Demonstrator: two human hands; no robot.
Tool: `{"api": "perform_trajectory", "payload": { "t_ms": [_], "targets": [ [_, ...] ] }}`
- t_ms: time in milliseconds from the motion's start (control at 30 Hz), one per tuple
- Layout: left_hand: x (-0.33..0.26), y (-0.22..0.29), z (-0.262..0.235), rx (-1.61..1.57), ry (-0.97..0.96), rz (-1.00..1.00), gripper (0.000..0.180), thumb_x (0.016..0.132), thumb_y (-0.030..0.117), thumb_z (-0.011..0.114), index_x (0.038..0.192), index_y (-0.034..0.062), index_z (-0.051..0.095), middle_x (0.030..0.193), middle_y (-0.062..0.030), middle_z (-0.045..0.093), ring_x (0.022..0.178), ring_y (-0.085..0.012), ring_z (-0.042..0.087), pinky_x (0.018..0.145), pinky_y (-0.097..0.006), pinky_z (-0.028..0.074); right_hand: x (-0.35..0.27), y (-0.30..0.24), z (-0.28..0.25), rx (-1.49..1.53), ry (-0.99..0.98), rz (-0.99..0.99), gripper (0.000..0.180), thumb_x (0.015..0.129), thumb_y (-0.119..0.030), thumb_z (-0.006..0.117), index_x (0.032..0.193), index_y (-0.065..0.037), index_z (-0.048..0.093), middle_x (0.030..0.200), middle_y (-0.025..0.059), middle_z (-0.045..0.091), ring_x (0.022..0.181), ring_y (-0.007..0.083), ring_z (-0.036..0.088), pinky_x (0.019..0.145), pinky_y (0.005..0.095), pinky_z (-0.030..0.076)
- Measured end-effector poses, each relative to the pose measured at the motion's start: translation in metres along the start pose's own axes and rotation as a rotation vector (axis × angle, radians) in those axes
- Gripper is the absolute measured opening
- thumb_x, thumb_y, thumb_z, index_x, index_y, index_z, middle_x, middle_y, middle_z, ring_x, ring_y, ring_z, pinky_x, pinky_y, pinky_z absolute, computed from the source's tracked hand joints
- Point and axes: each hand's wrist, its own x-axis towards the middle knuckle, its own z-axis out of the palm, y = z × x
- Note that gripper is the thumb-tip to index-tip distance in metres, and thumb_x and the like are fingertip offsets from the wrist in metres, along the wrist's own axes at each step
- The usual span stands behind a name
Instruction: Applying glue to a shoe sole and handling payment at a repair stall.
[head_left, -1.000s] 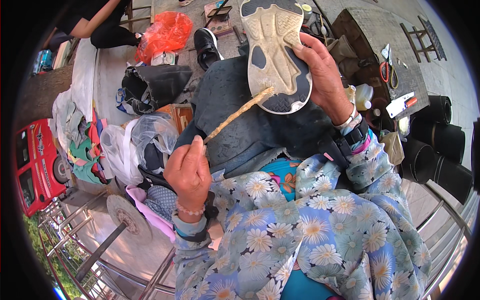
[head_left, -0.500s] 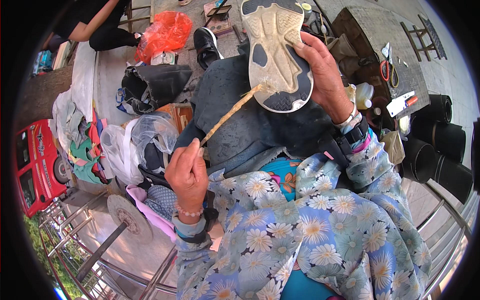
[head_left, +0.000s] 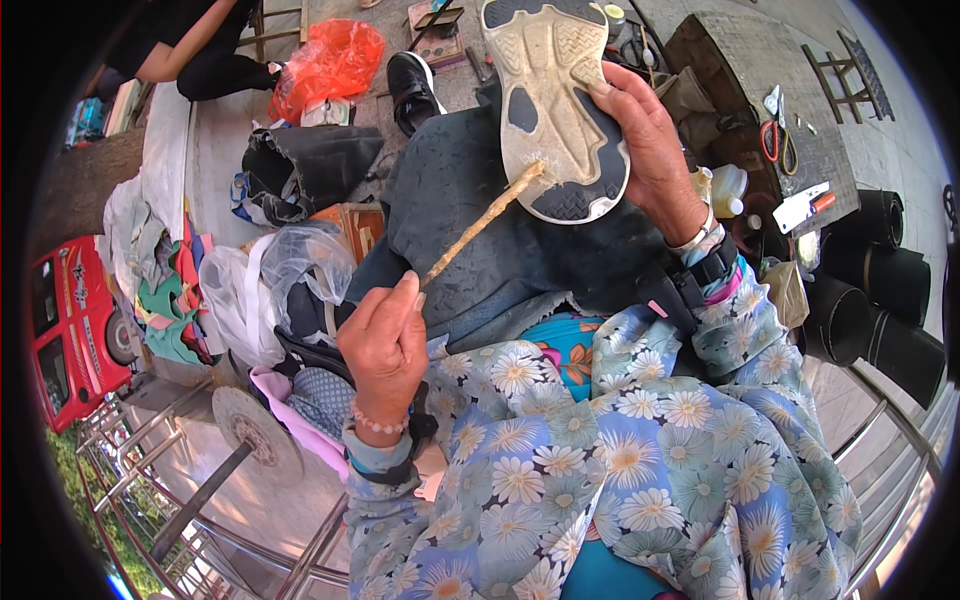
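With its sole facing me, a shoe [head_left: 548, 95] with a cream and dark grey bottom is held up over my lap. My right hand [head_left: 648, 140] grips its right edge, thumb on the sole and fingers behind. In my left hand [head_left: 385, 335], thumb and fingers pinch the lower end of a thin stick [head_left: 480, 224] crusted with a yellowish, glue-like coating. The stick's upper tip touches the sole near its lower end, beside a dark tread patch. A dark apron [head_left: 450, 215] covers my knees beneath the shoe.
A black shoe [head_left: 413, 92] lies beyond my knees, near a red plastic bag [head_left: 330, 68]. Scissors [head_left: 777, 135] and a white-bladed knife [head_left: 803, 208] rest on a wooden box at right, with dark rolls [head_left: 880, 290] below. Fabric scraps [head_left: 165, 290] and clear plastic bags [head_left: 260, 290] lie left.
My left hand has shifted slightly right, and the stick's tip has moved a little right and up across the sole. My right hand and the shoe have hardly moved.
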Motion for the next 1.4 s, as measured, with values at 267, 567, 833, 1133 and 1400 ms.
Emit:
{"api": "perform_trajectory", "payload": {
  "t_ms": [267, 567, 833, 1133, 1400],
  "targets": [
    [0.003, -0.002, 0.001, 0.038, -0.009, 0.052, 0.020, 0.075, -0.005, 0.061, 0.094, -0.0026, 0.062, 0.067, -0.0116, 0.055, 0.053, -0.0192, 0.051, 0.048, -0.027, 0.040, 0.000, -0.001, 0.001, 0.017, -0.008, 0.012, 0.037, 0.081, -0.008, 0.057, 0.115, 0.002, 0.046, 0.100, 0.0107, 0.058, 0.086, 0.0145, 0.059, 0.075, 0.0273, 0.050],
    [0.008, -0.005, 0.001, 0.145, 0.029, 0.187, 0.027, 0.065, -0.006, 0.064, 0.092, -0.0009, 0.063, 0.063, -0.0082, 0.051, 0.051, -0.0218, 0.051, 0.045, -0.030, 0.039, 0.001, 0.001, 0.000, 0.005, -0.008, 0.012, 0.037, 0.082, -0.008, 0.056, 0.116, 0.002, 0.045, 0.099, 0.0101, 0.058, 0.085, 0.0137, 0.059, 0.074, 0.0262, 0.050],
    [0.004, -0.011, -0.011, 0.158, -0.021, 0.137, 0.024, 0.070, -0.007, 0.061, 0.094, -0.0021, 0.062, 0.068, -0.0126, 0.055, 0.055, -0.0255, 0.053, 0.049, -0.030, 0.042, 0.002, -0.001, -0.003, 0.000, -0.046, 0.014, 0.036, 0.083, -0.009, 0.055, 0.116, 0.003, 0.046, 0.100, 0.0096, 0.059, 0.086, 0.0122, 0.059, 0.075, 0.0252, 0.050],
    [0.008, -0.020, -0.005, 0.131, 0.059, 0.154, 0.026, 0.067, -0.007, 0.063, 0.092, -0.0003, 0.064, 0.065, -0.0092, 0.054, 0.051, -0.0221, 0.051, 0.045, -0.029, 0.039, 0.003, -0.004, -0.002, 0.001, -0.048, 0.042, 0.037, 0.083, -0.008, 0.054, 0.117, 0.004, 0.047, 0.102, 0.0101, 0.059, 0.087, 0.0132, 0.059, 0.076, 0.0254, 0.049],
    [0.023, -0.018, 0.012, 0.068, 0.086, 0.137, 0.024, 0.070, -0.007, 0.061, 0.093, -0.0006, 0.063, 0.068, -0.0112, 0.055, 0.054, -0.0229, 0.053, 0.048, -0.029, 0.040, 0.003, -0.001, -0.002, -0.008, -0.014, 0.039, 0.038, 0.083, -0.009, 0.055, 0.118, 0.004, 0.046, 0.104, 0.0107, 0.058, 0.089, 0.0141, 0.059, 0.078, 0.0264, 0.049]
  ]
}}
